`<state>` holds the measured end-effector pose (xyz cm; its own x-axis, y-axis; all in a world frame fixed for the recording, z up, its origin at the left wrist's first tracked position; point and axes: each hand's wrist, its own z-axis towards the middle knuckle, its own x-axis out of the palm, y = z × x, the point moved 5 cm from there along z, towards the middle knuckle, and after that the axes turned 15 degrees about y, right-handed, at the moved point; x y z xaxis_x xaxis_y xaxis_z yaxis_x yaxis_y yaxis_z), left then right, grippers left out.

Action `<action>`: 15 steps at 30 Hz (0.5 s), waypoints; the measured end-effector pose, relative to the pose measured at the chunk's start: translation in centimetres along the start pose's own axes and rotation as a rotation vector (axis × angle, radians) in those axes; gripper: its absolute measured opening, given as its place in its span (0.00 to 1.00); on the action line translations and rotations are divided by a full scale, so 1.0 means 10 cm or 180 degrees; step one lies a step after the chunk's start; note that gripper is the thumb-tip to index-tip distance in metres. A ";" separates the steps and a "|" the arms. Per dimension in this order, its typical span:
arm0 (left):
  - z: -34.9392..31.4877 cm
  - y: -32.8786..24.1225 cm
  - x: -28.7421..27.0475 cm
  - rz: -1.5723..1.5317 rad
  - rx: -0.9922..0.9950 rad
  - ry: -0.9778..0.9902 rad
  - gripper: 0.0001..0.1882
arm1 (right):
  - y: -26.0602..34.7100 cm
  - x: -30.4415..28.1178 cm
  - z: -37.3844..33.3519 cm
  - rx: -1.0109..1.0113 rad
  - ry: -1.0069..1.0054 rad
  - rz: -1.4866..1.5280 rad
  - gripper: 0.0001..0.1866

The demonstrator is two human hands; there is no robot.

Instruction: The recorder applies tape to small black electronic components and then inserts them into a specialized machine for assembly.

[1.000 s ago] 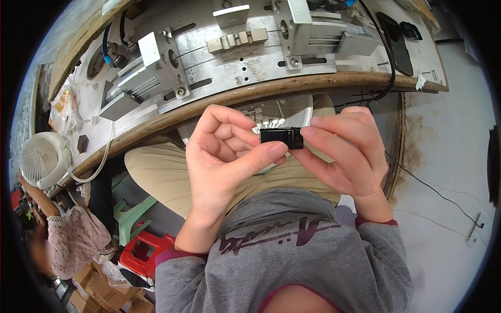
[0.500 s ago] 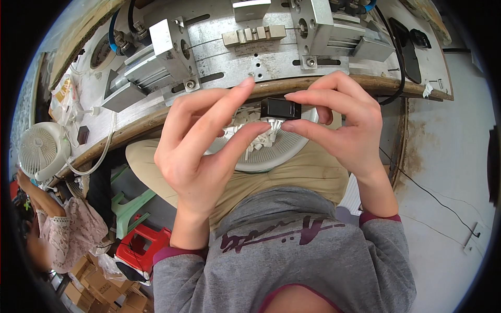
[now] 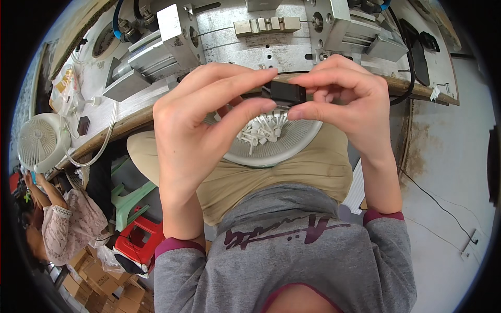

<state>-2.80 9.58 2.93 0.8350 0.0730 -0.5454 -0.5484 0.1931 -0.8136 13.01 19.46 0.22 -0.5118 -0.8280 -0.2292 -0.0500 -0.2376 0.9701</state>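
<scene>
So I've got this little black rectangular case [image 3: 287, 93] up in the air by the middle of the worktop's [image 3: 442, 70] front edge. My right hand [image 3: 359, 99] is pinching its right end, thumb and forefinger. Left hand's [image 3: 189, 122] thumb and forefinger are spread around the other end, can't tell if they touch. Below, a white plastic basket [image 3: 300, 144] of small white parts [image 3: 261, 130] sits on my lap. Notched metal block's [image 3: 267, 26] further back from that edge, white fan's [image 3: 43, 141] by the front left corner.
</scene>
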 end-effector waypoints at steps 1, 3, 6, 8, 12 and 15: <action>-0.01 -0.01 0.01 0.0096 0.0029 0.0045 0.18 | 0.03 0.00 -0.01 -0.0070 -0.0026 -0.0263 0.16; -0.04 -0.03 0.03 0.0283 0.0087 0.0135 0.19 | 0.02 0.03 -0.03 -0.0222 -0.0069 -0.0445 0.16; -0.07 -0.05 0.08 0.1004 0.0446 -0.0114 0.18 | 0.06 0.07 -0.03 -0.0341 -0.0185 -0.0890 0.15; -0.08 -0.03 0.11 0.1313 0.0675 -0.0306 0.18 | 0.08 0.10 -0.02 -0.0391 -0.0271 -0.1174 0.15; -0.02 0.02 0.13 0.1773 0.0860 -0.0594 0.17 | 0.10 0.13 0.03 -0.0655 -0.0405 -0.1820 0.16; 0.02 0.07 0.16 0.2145 0.0822 -0.0731 0.17 | 0.06 0.16 0.09 -0.0961 -0.0561 -0.2177 0.16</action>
<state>-1.81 10.04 1.49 0.3269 0.4530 -0.8294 -0.9389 0.2556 -0.2304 11.38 18.46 0.52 -0.5816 -0.3596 -0.7296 -0.1813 -0.8171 0.5473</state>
